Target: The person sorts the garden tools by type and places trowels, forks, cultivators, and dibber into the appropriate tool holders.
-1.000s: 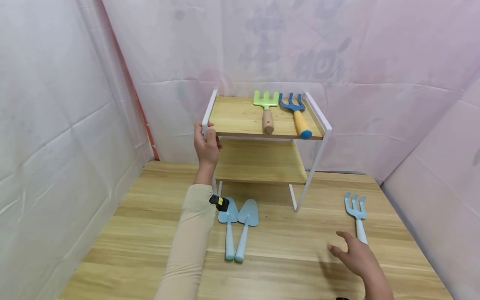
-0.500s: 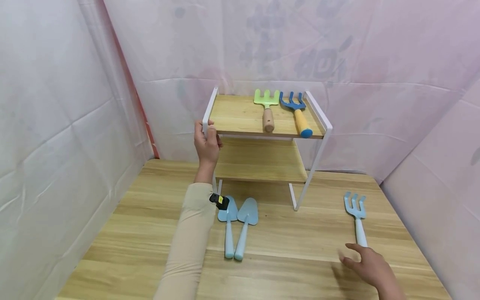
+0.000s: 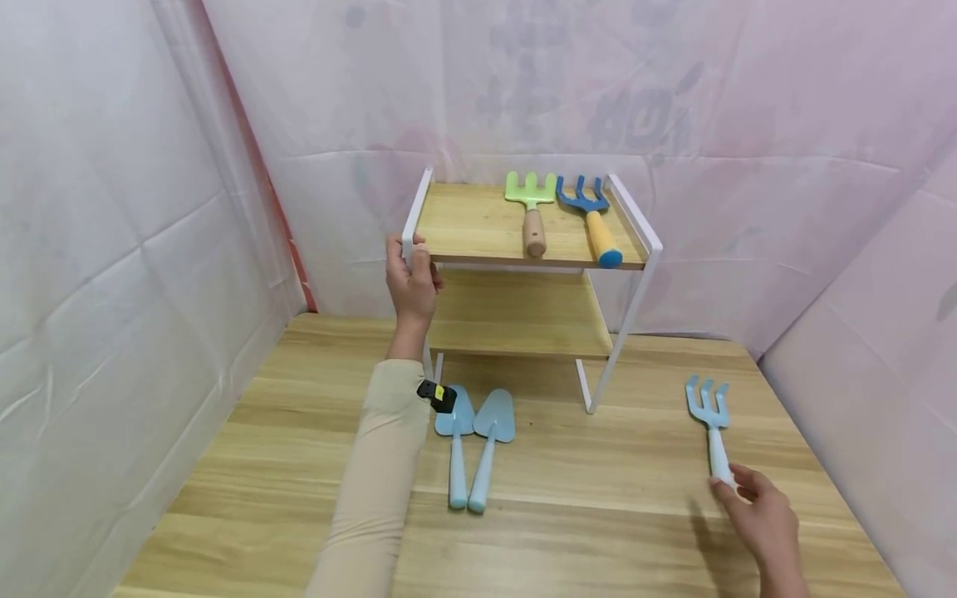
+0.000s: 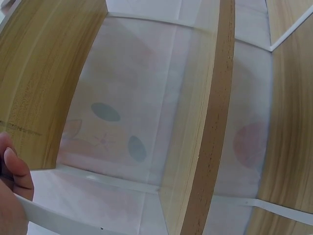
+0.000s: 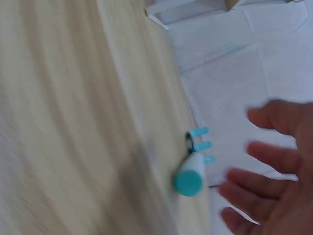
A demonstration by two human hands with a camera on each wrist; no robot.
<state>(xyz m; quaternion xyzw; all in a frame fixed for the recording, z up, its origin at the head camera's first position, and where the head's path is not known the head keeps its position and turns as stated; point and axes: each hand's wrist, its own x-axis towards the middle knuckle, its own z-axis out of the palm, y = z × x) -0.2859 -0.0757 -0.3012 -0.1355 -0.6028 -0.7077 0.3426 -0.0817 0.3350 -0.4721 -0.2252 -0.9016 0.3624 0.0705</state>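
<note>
Right grip [image 5: 286, 196] blurred in wrist view; contact with fork handle [image 3: 718, 453] unclear.

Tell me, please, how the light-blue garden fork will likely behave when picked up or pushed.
The light-blue garden fork will probably feel stiff: its handle looks straight. The handle's round end suggests it could roll, though the broad three-tined head should limit this. Its smooth-looking surface may be slightly slippery.

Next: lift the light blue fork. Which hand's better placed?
Right, I'd say: the right hand is at the handle end of the light blue fork, while the left hand is farther away, gripping the shelf rack.
</note>
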